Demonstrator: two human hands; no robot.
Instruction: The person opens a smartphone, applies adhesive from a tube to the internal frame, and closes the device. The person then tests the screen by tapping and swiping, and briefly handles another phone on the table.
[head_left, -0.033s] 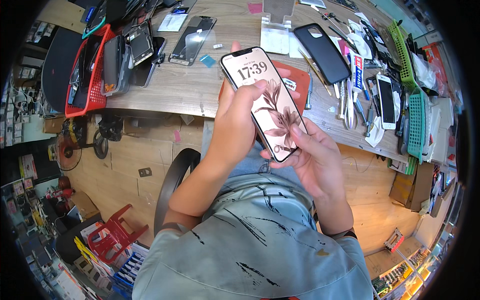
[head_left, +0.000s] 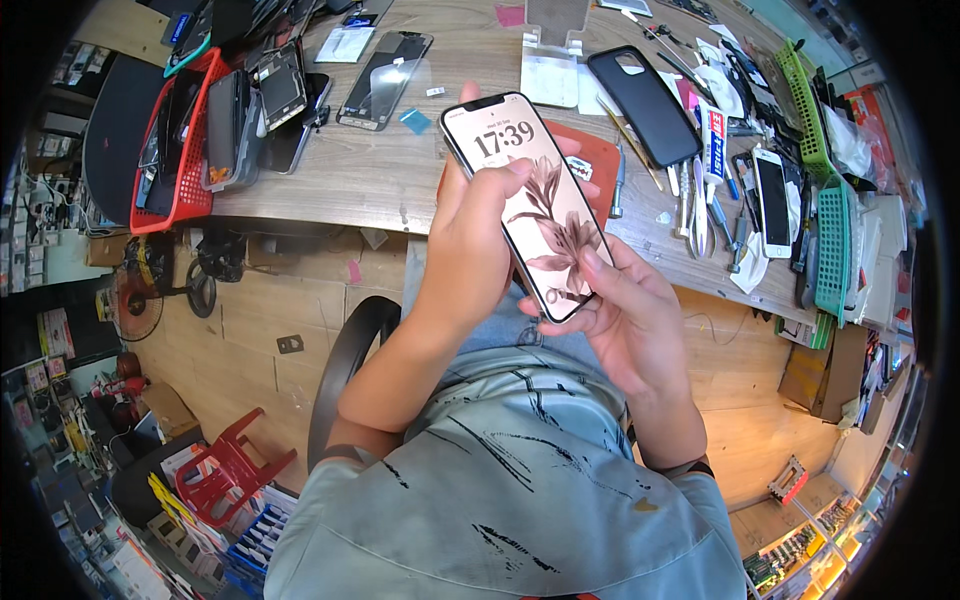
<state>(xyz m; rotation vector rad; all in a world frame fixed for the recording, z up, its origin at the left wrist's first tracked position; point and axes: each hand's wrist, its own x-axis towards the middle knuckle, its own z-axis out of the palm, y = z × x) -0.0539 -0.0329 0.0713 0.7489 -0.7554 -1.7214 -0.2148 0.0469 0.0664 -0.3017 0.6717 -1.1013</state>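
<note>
A smartphone (head_left: 545,215) with a lit screen of brownish flowers and a clock is held between both hands, over the table's near edge. My left hand (head_left: 470,225) wraps the phone's left side, its thumb lying on the glass and its fingertips showing past the right edge. Around the lower right corner curls my right hand (head_left: 630,310), thumb on the screen's edge. Partly hidden beneath the phone is an orange-brown mat (head_left: 597,160) with a small razor-blade-like piece (head_left: 579,169). Beyond it lies a black phone case (head_left: 645,105).
A red basket (head_left: 185,195) of phones stands at the table's left. To the right are a glue tube (head_left: 714,150), a white phone (head_left: 772,200), several tools and green baskets (head_left: 833,250). A loose phone screen (head_left: 385,80) lies farther back. A red plastic chair (head_left: 232,470) stands on the floor.
</note>
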